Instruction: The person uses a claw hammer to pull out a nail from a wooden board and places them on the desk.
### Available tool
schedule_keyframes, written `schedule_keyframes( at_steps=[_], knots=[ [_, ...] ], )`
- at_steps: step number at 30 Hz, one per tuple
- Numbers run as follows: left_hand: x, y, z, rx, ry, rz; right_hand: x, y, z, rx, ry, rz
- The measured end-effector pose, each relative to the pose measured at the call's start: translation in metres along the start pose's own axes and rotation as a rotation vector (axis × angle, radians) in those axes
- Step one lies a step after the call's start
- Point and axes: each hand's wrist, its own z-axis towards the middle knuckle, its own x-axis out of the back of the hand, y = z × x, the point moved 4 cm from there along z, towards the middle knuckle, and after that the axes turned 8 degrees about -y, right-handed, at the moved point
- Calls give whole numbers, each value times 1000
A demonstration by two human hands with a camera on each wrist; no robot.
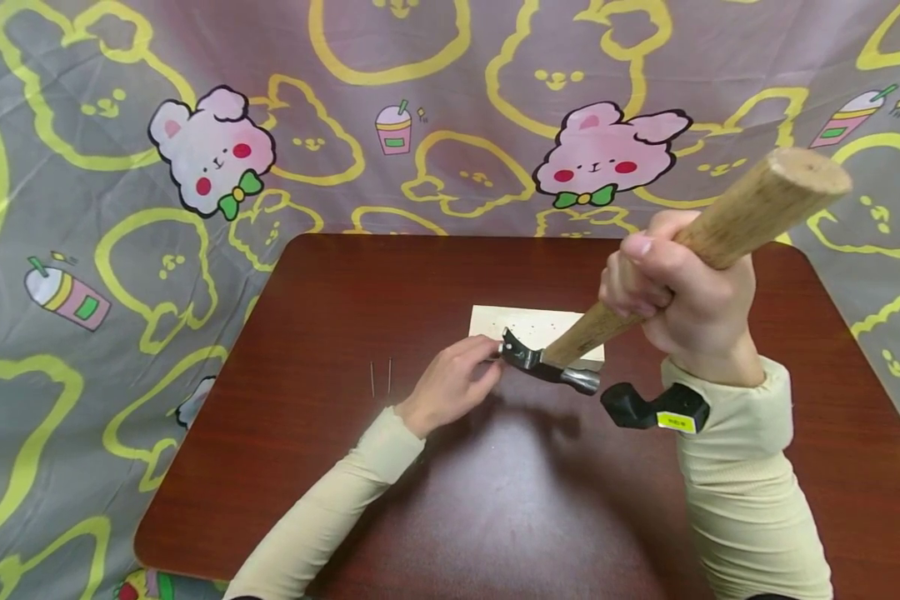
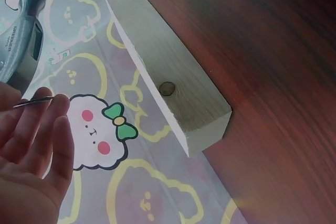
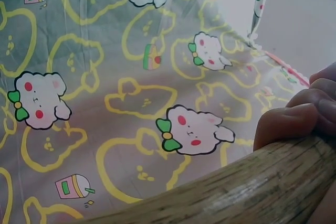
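Note:
My right hand (image 1: 686,292) grips the wooden handle of a claw hammer (image 1: 588,332), its butt raised toward the camera and its metal head low. The handle (image 3: 236,187) crosses the bottom of the right wrist view under curled fingers. My left hand (image 1: 450,383) pinches a thin nail (image 2: 34,101) between thumb and fingertips. In the left wrist view the hammer head (image 2: 23,43) appears just above that hand. A pale wooden block (image 1: 525,320), dotted with small dark marks on top, lies on the table behind the hammer head. The block's side (image 2: 168,66) has a round knot.
Two loose nails (image 1: 381,377) lie on the brown table (image 1: 307,308) to the left of my left hand. A patterned cloth (image 1: 450,108) with rabbit drawings hangs behind and beside the table. A black wrist camera (image 1: 652,408) sticks out from the right sleeve.

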Motion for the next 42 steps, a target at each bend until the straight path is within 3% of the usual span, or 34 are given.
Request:
schedule_keyframes(
  at_steps=[8, 15, 26, 29, 33, 37, 42],
  knots=[
    [2, 0, 1, -34, 26, 51, 2, 0, 0, -12, 8, -10],
    [4, 1, 2, -39, 50, 39, 3, 1, -2, -23, 2, -20],
    [9, -3, -3, -21, 125, -92, 4, 2, -5, -40, 15, -61],
    [12, -9, -8, 54, 102, -163, 5, 2, -7, -44, 24, -33],
    [17, -27, -20, 215, 61, -226, 7, 1, -10, -36, 19, -16],
    [22, -49, -38, 407, 13, -194, 10, -2, -13, -9, 23, -28],
    [24, -72, -60, 627, -115, -147, 13, -4, -16, 12, 33, -40]
  ],
)
